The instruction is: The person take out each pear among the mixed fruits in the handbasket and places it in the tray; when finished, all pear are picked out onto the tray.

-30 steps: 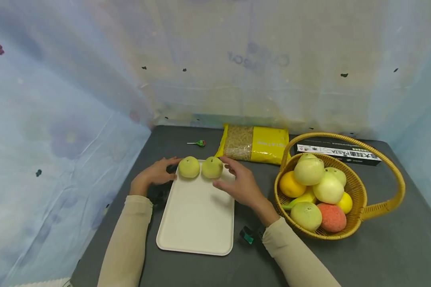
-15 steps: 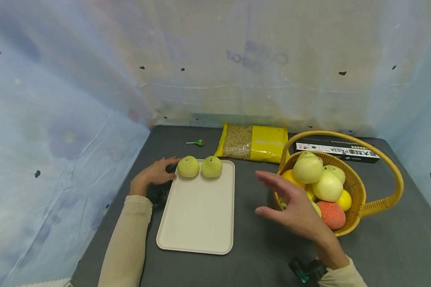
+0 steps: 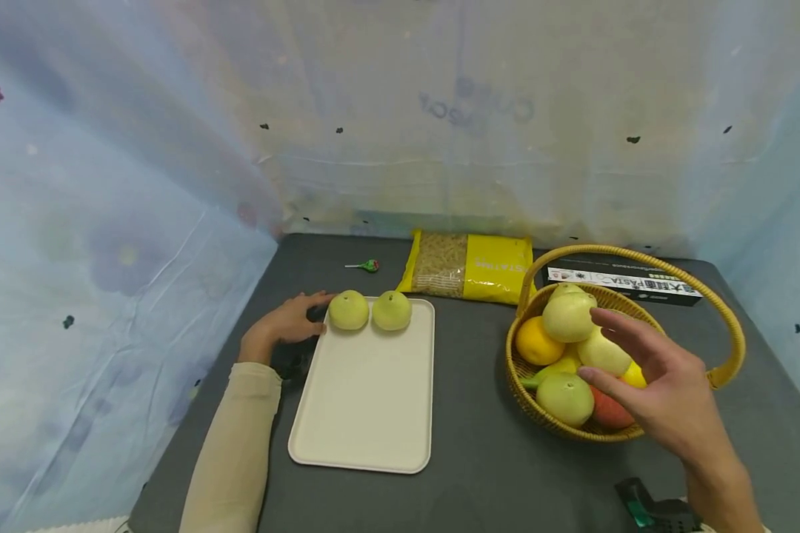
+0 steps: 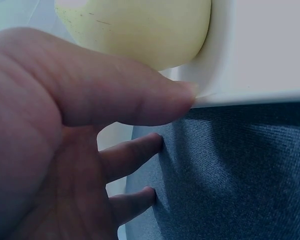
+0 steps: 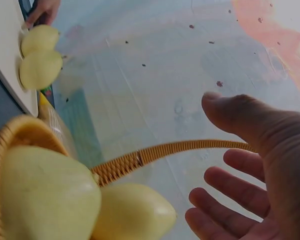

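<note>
Two pale green pears, a left one [image 3: 349, 311] and a right one [image 3: 392, 311], sit side by side at the far end of a white tray [image 3: 367, 400]. My left hand [image 3: 290, 320] rests at the tray's far left, its thumb touching the rim [image 4: 250, 98] beside a pear [image 4: 145, 30]. My right hand [image 3: 670, 385] hovers over the right side of a wicker basket [image 3: 523, 403], thumb and fingers spread, holding nothing. Pears [image 3: 569, 317], an orange fruit [image 3: 540, 342], a banana [image 3: 552, 369] and a red fruit [image 3: 611, 411] fill the basket; the hand partly hides some.
Behind the tray lies a yellow pasta bag [image 3: 470, 266], with a lollipop [image 3: 370, 265] to its left. A black pasta box [image 3: 630, 280] lies behind the basket. The basket's tall handle [image 3: 640, 259] arches over the fruit. Plastic sheeting hangs around the table.
My right hand has left the right pear on the tray and moved right, over the basket. The left hand has stayed at the tray's edge.
</note>
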### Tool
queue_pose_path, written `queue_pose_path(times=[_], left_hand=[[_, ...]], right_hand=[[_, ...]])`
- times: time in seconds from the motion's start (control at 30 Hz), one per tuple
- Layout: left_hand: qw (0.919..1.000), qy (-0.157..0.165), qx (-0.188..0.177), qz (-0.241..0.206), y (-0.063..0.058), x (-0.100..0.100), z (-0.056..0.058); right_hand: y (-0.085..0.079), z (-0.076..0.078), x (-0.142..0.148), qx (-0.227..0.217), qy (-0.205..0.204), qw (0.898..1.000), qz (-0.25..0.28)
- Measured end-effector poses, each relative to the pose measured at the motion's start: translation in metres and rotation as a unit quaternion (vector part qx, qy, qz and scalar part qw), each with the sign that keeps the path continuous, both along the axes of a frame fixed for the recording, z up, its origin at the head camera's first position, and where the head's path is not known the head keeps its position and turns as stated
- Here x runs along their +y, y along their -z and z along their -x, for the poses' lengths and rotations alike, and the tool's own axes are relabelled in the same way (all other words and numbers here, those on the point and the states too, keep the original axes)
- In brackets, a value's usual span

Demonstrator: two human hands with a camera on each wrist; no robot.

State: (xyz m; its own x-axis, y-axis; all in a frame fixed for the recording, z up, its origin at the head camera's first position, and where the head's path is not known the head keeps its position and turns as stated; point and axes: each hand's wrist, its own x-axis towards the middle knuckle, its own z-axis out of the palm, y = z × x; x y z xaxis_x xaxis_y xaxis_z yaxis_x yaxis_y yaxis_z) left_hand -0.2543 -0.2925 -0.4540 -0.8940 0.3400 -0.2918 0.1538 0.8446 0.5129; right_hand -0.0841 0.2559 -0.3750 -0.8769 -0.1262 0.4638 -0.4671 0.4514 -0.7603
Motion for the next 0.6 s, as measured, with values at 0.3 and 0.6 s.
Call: queue_pose_path(times=[0.3,0.6], left_hand=[[1.0000,-0.004,-0.002,0.007,0.000,-0.003,-0.003],[1.0000,-0.001,-0.001,0.006,0.000,0.001,0.000]], right_hand=[[-0.004,0.032,0.002,-0.004,0.060,0.998,-0.031],[0.010,0.060,0.003,-0.118,0.118,0.981,-0.099]])
